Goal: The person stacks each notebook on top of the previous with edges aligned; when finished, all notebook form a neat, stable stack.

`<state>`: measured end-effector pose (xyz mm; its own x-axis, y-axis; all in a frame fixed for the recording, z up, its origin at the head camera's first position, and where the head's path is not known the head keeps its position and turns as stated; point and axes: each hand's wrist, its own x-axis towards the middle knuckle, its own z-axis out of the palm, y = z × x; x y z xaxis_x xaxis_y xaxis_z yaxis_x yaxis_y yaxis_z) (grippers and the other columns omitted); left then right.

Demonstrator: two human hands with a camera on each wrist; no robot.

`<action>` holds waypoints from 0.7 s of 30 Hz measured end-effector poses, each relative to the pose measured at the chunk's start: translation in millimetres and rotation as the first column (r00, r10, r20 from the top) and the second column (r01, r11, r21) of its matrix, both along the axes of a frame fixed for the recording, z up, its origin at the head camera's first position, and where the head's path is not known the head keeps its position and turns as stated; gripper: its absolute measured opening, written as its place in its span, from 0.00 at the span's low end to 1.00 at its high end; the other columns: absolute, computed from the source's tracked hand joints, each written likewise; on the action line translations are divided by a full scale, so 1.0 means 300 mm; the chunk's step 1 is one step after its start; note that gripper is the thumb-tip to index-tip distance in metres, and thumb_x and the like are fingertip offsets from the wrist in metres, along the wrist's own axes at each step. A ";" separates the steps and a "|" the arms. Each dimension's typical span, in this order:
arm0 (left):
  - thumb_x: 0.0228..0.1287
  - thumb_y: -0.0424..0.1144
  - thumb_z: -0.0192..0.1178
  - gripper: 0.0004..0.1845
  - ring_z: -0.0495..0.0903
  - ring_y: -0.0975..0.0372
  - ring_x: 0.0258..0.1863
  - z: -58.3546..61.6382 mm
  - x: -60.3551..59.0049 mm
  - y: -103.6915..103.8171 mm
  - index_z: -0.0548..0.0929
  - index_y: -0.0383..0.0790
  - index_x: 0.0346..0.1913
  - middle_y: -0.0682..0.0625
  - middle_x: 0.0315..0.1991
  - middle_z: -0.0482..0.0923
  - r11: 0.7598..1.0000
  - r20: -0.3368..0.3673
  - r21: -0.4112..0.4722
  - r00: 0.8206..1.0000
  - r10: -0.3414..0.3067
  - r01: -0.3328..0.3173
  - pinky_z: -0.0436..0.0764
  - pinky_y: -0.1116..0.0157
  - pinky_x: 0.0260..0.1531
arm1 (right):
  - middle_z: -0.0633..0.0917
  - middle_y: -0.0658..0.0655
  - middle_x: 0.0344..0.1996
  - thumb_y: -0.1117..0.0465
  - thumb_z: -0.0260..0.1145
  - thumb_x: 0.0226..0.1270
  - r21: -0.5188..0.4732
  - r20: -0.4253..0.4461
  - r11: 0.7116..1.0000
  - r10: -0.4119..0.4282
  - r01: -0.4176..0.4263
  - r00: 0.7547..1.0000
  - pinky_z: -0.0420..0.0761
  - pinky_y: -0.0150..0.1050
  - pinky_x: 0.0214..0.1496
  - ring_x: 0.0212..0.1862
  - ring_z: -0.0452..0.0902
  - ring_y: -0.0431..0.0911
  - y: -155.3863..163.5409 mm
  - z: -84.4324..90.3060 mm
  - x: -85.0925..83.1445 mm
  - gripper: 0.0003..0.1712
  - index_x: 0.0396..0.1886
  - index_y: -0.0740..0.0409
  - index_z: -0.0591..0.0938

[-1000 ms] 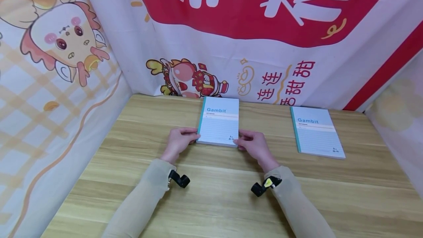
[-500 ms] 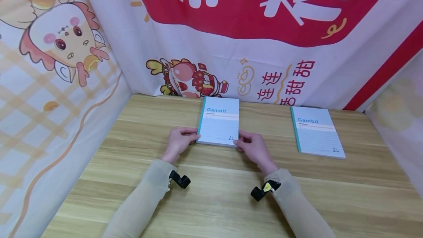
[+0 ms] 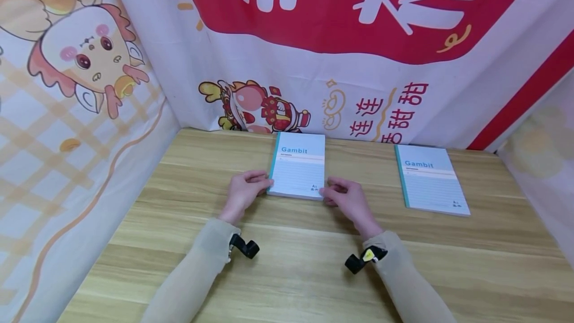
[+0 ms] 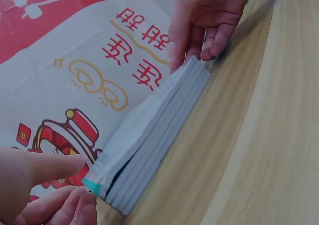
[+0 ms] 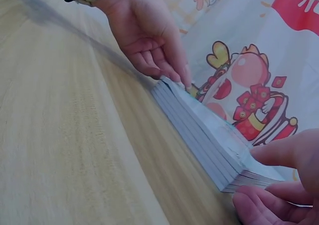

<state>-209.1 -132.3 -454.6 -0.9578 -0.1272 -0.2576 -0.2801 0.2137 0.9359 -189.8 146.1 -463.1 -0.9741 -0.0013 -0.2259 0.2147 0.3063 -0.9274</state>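
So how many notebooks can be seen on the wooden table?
At least 6: a stack of about five between both hands, judging by the wrist views, and one single notebook lying alone on the right. The exact stack count is uncertain.

Head view: small print under the title on the stack of notebooks point(image 3: 298, 166) too small to read. Left wrist view: left hand point(image 4: 42, 190) cut off by the lower-left edge; only thumb and fingertips show. Right wrist view: right hand point(image 5: 284, 185) cut off at the lower-right corner. Desk point(image 5: 60, 150) grain blurred close to the lens.
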 end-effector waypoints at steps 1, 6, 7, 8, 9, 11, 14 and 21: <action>0.62 0.41 0.74 0.22 0.82 0.58 0.48 0.005 0.002 0.002 0.85 0.41 0.59 0.48 0.48 0.85 1.000 -0.011 0.001 1.000 0.002 -0.002 0.83 0.61 0.50 | 0.84 0.60 0.48 0.54 0.73 0.68 -0.006 0.002 1.000 -0.007 0.007 1.000 0.86 0.41 0.49 0.44 0.85 0.49 0.008 0.002 0.002 0.34 0.70 0.59 0.75; 0.63 0.44 0.74 0.25 0.80 0.59 0.51 0.039 0.014 0.017 0.83 0.44 0.61 0.51 0.49 0.84 1.000 -0.064 0.015 0.998 0.015 -0.014 0.81 0.60 0.53 | 0.83 0.59 0.54 0.50 0.71 0.70 -0.004 0.005 1.000 -0.030 0.030 1.000 0.84 0.42 0.54 0.50 0.83 0.50 0.065 0.015 0.015 0.34 0.71 0.56 0.75; 0.63 0.44 0.74 0.25 0.80 0.59 0.52 0.046 0.016 0.021 0.83 0.45 0.62 0.52 0.49 0.84 1.000 -0.071 0.021 0.997 0.013 -0.012 0.81 0.60 0.53 | 0.83 0.59 0.55 0.49 0.71 0.70 -0.004 0.007 0.999 -0.036 0.036 0.999 0.84 0.42 0.54 0.52 0.83 0.50 0.079 0.017 0.018 0.34 0.71 0.55 0.75; 0.62 0.45 0.74 0.25 0.80 0.59 0.52 0.054 0.018 0.026 0.83 0.46 0.62 0.53 0.49 0.84 1.000 -0.074 0.026 0.997 0.012 -0.010 0.81 0.60 0.53 | 0.82 0.59 0.56 0.49 0.71 0.70 -0.003 0.005 0.999 -0.041 0.041 0.999 0.84 0.42 0.55 0.53 0.82 0.50 0.092 0.018 0.020 0.34 0.71 0.55 0.75; 0.62 0.45 0.74 0.26 0.80 0.60 0.52 0.062 0.022 0.031 0.82 0.46 0.62 0.53 0.50 0.84 0.999 -0.079 0.031 0.997 0.006 -0.003 0.81 0.60 0.54 | 0.82 0.59 0.56 0.49 0.71 0.70 -0.004 0.008 0.999 -0.047 0.047 0.999 0.83 0.42 0.55 0.53 0.82 0.50 0.107 0.019 0.023 0.34 0.71 0.55 0.75; 0.62 0.46 0.74 0.27 0.80 0.60 0.53 0.075 0.030 0.043 0.82 0.46 0.63 0.53 0.51 0.84 0.999 -0.091 0.034 0.996 -0.015 0.018 0.81 0.60 0.54 | 0.83 0.58 0.56 0.48 0.71 0.70 -0.003 0.014 0.998 -0.060 0.060 0.998 0.83 0.42 0.55 0.54 0.82 0.50 0.135 0.018 0.027 0.34 0.71 0.53 0.75; 0.63 0.45 0.74 0.27 0.81 0.61 0.54 0.091 0.046 0.066 0.81 0.45 0.64 0.52 0.53 0.84 0.997 -0.109 0.056 0.993 -0.054 0.060 0.80 0.60 0.56 | 0.83 0.57 0.57 0.46 0.71 0.70 0.009 0.017 0.997 -0.079 0.079 0.997 0.82 0.43 0.56 0.55 0.81 0.50 0.177 0.016 0.034 0.35 0.72 0.52 0.75; 0.63 0.47 0.74 0.29 0.82 0.62 0.54 0.092 0.070 0.125 0.81 0.43 0.65 0.52 0.54 0.85 0.983 -0.123 0.099 0.983 -0.139 0.152 0.79 0.61 0.58 | 0.79 0.60 0.64 0.43 0.69 0.71 0.025 0.016 0.995 -0.101 0.100 0.995 0.76 0.48 0.64 0.63 0.76 0.52 0.271 0.011 0.059 0.38 0.74 0.55 0.72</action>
